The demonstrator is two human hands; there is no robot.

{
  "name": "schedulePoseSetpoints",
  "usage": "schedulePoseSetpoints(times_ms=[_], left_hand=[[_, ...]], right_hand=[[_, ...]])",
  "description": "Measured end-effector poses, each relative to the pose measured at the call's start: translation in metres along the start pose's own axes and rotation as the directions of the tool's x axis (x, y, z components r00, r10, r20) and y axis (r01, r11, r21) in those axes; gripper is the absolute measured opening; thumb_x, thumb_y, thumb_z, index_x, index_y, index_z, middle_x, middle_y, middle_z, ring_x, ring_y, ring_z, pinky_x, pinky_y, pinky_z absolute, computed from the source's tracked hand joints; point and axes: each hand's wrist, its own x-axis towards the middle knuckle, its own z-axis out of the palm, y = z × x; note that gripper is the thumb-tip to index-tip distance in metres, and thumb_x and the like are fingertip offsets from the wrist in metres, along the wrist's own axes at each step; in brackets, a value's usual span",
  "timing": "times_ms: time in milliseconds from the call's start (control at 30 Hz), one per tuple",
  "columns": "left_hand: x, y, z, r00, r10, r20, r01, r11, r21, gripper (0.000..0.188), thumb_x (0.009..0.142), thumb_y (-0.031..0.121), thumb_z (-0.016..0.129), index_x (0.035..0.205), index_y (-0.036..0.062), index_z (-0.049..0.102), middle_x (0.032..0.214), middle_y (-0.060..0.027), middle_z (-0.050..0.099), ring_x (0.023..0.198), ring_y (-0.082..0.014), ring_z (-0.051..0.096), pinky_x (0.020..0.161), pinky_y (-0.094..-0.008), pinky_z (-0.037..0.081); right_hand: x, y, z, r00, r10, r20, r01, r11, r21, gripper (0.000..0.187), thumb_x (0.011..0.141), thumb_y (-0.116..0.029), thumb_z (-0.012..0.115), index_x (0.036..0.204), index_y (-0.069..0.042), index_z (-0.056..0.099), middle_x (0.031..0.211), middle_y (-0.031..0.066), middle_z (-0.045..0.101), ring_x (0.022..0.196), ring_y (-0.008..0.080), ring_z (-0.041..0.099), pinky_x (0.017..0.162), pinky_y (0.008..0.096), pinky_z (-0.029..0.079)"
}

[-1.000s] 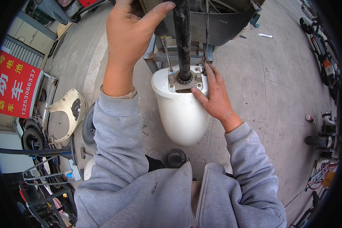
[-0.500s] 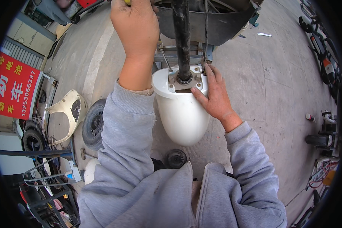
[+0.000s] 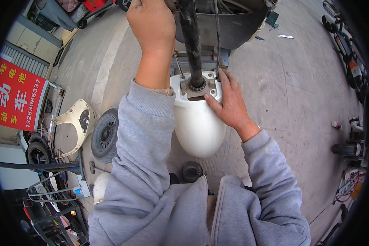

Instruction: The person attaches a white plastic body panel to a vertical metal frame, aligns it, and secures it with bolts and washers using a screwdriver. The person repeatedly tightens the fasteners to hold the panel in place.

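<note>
My left hand (image 3: 151, 26) is closed high up around a screwdriver; the fist hides its handle. The thin screwdriver shaft (image 3: 178, 64) slants down to a screw at the far left corner of the white mudguard (image 3: 199, 131). My right hand (image 3: 233, 102) grips the mudguard's right edge, thumb on the top rim and fingers stretched along the side. A metal plate (image 3: 201, 89) with bolts sits in the mudguard's top. A black steering tube (image 3: 191, 45) rises through a ring in that plate. A dark cable (image 3: 218, 41) runs down near my right fingertips.
A large dark body panel (image 3: 238, 30) stands just beyond the mudguard. On the concrete floor at left lie a wheel (image 3: 105, 135), a cream plastic shell (image 3: 86, 127) and a hammer (image 3: 92, 167). A red sign (image 3: 18, 96) stands farther left. Several scooters (image 3: 348, 61) line the right side.
My left fist and forearm have shifted slightly right, and the screwdriver shaft stands a little steeper. The tube's upper end has swung left. My right hand keeps its place on the mudguard.
</note>
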Motion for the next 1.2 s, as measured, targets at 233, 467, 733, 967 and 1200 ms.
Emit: schedulePoseSetpoints(times_ms=[233,467,733,967,1200], left_hand=[[0.01,0.02,-0.013,0.956,-0.201,0.212,0.23,0.966,-0.121,0.045,0.103,0.052,0.055,0.078,0.0144,0.055,0.058,0.0027,0.049,0.045,-0.0096,0.044,0.043,-0.0261,0.035],[-0.003,0.01,-0.008,0.997,-0.008,0.076,0.003,0.998,0.057,0.045,0.102,0.051,0.057,0.077,0.0138,0.052,0.059,0.0015,0.049,0.044,-0.0115,0.042,0.042,-0.0279,0.033],[0.029,0.025,-0.046,0.622,-0.198,0.757,0.439,0.889,-0.128,0.039,0.102,0.047,0.055,0.091,0.0096,0.059,0.069,-0.0012,0.052,0.058,-0.0138,0.048,0.053,-0.0281,0.038],[0.014,0.016,-0.036,0.987,-0.07,0.147,0.072,0.997,-0.004,0.039,0.101,0.047,0.056,0.087,0.0102,0.055,0.068,-0.0022,0.051,0.054,-0.0149,0.046,0.053,-0.0298,0.04],[0.012,0.015,-0.024,0.987,-0.105,0.126,0.101,0.994,0.036,0.036,0.1,0.042,0.056,0.078,0.014,0.049,0.059,-0.0005,0.044,0.045,-0.0137,0.039,0.042,-0.0302,0.032]], right_hand=[[0.001,0.001,0.002,0.999,-0.022,-0.028,0.022,1.0,0.005,0.083,0.091,-0.042,0.07,0.151,0.006,0.038,0.151,0.0305,0.039,0.132,0.0492,0.045,0.114,0.0519,0.038],[0.001,0.004,0.005,0.999,-0.026,-0.038,0.027,1.0,0.008,0.083,0.091,-0.041,0.071,0.151,0.006,0.038,0.151,0.0297,0.039,0.131,0.048,0.046,0.112,0.0514,0.04],[0.002,0.001,0.004,1.0,-0.007,-0.02,0.007,1.0,0.003,0.083,0.09,-0.041,0.071,0.151,0.006,0.038,0.152,0.0291,0.039,0.131,0.0475,0.046,0.112,0.0507,0.04],[0.002,0.001,0.004,0.999,-0.012,-0.032,0.012,1.0,-0.001,0.083,0.09,-0.04,0.071,0.151,0.006,0.038,0.152,0.0288,0.039,0.132,0.0477,0.046,0.113,0.0508,0.04],[0.0,0.002,0.008,1.0,0.001,-0.031,-0.001,1.0,0.011,0.082,0.09,-0.04,0.071,0.15,0.006,0.038,0.151,0.0288,0.039,0.132,0.0478,0.045,0.113,0.0511,0.039]])
